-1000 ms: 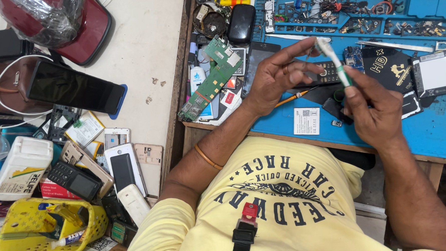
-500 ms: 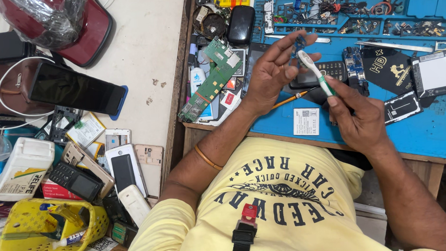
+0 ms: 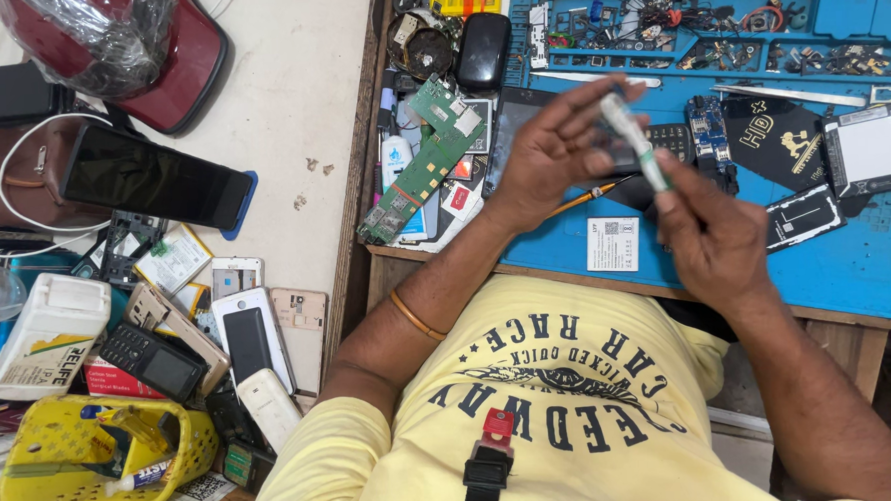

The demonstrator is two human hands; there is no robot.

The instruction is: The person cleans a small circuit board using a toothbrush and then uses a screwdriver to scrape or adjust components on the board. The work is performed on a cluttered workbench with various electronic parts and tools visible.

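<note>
Tube: small white tube with a green band [image 3: 636, 142], just right of frame centre in the upper half, tilted with its upper end toward the left hand and its lower end in the right hand; blurred, so finer detail cannot be told.
Right hand: right hand [image 3: 710, 234] sits right of centre, fingers closed on the lower end of the tube, thumb and forefinger pinching it.
Left hand: left hand [image 3: 551, 151] sits at centre, palm turned up and fingers spread loosely; its fingertips touch the upper end of the tube without wrapping it.
Wrist: thin orange bangle [image 3: 415, 315] circles the left forearm, lower centre.
Work surface: blue repair mat [image 3: 867, 262] covers the right side of the frame, under both hands.
Below the hands: white label card [image 3: 613, 243] lies on the mat, and a pencil-like tool [image 3: 588, 194] shows between the hands.
Left of the left hand: green circuit board [image 3: 424, 161] lies slantwise at the mat's left edge.
Upper centre: black oval case [image 3: 482, 51] rests above the board.
Upper right: mat compartments hold small parts [image 3: 706, 19].
Left of frame: black phone [image 3: 152, 178] lies screen-up on a pale table [image 3: 289, 97].
Lower left: yellow basket [image 3: 49, 453] stands beside a pile of old handsets [image 3: 239, 340].
</note>
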